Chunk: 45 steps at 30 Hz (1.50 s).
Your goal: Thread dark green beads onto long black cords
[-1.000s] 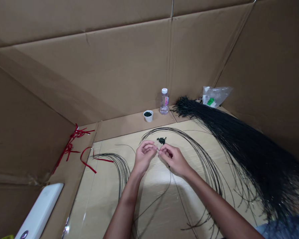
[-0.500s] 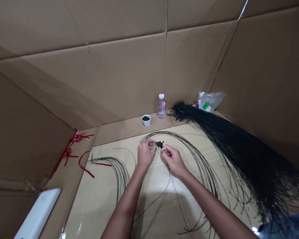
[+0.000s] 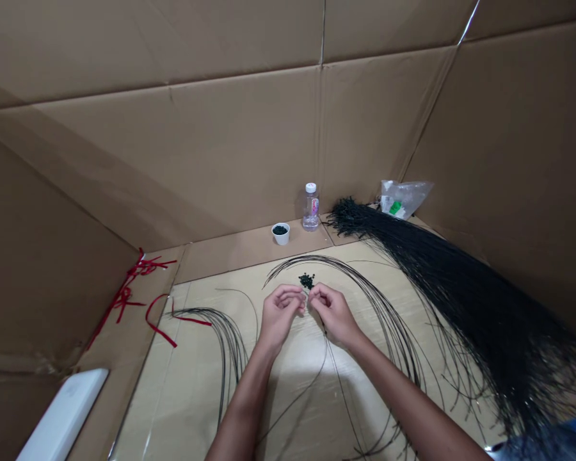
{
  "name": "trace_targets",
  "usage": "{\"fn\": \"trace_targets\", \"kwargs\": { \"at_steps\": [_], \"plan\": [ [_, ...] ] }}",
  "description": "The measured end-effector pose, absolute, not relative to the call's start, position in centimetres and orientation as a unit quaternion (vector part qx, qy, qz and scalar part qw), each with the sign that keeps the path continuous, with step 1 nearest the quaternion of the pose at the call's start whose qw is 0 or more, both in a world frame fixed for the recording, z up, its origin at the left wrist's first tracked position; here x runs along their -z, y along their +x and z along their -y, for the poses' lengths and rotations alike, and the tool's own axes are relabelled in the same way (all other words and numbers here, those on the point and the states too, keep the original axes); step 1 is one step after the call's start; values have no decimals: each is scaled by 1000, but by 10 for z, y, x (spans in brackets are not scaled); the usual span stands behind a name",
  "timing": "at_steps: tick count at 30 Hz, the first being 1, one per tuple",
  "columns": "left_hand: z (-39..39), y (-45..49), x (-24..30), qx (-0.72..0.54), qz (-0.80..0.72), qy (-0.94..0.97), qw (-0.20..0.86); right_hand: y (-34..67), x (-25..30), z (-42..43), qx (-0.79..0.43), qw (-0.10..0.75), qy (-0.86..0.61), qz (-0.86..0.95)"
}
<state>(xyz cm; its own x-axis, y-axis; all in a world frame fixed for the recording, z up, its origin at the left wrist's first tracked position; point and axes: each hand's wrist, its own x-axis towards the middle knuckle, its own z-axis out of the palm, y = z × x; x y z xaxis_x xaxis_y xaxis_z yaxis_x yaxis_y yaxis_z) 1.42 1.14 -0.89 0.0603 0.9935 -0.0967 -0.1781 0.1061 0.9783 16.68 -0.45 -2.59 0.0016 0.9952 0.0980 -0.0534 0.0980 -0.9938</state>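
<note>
My left hand (image 3: 279, 314) and my right hand (image 3: 330, 310) meet over the tan work surface (image 3: 288, 371), fingertips pinched together and almost touching. My right hand pinches the end of a thin black cord (image 3: 327, 349) that trails back toward me. What my left fingers pinch is too small to make out. A small pile of dark beads (image 3: 306, 280) lies just beyond my fingertips. A curved bunch of black cords (image 3: 393, 320) arcs past my right hand, and another bunch (image 3: 228, 333) lies left of my left wrist.
A large bundle of black cords (image 3: 461, 288) fans across the right. A white cup of beads (image 3: 281, 233), a small water bottle (image 3: 310, 206) and a clear plastic bag (image 3: 403, 195) stand by the cardboard back wall. Red ribbons (image 3: 144, 301) lie left; a white object (image 3: 60, 416) lies bottom left.
My left hand went forward to the bead pile half a second ago and has come back to meet my right hand. The camera view has shifted slightly.
</note>
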Motion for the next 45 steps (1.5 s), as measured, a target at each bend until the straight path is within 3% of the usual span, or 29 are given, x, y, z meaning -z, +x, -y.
{"fn": "trace_targets", "kwargs": {
  "at_steps": [45],
  "plan": [
    [-11,5,18,-482,-420,450,623,171,10,13,-496,517,-457,528]
  ]
}}
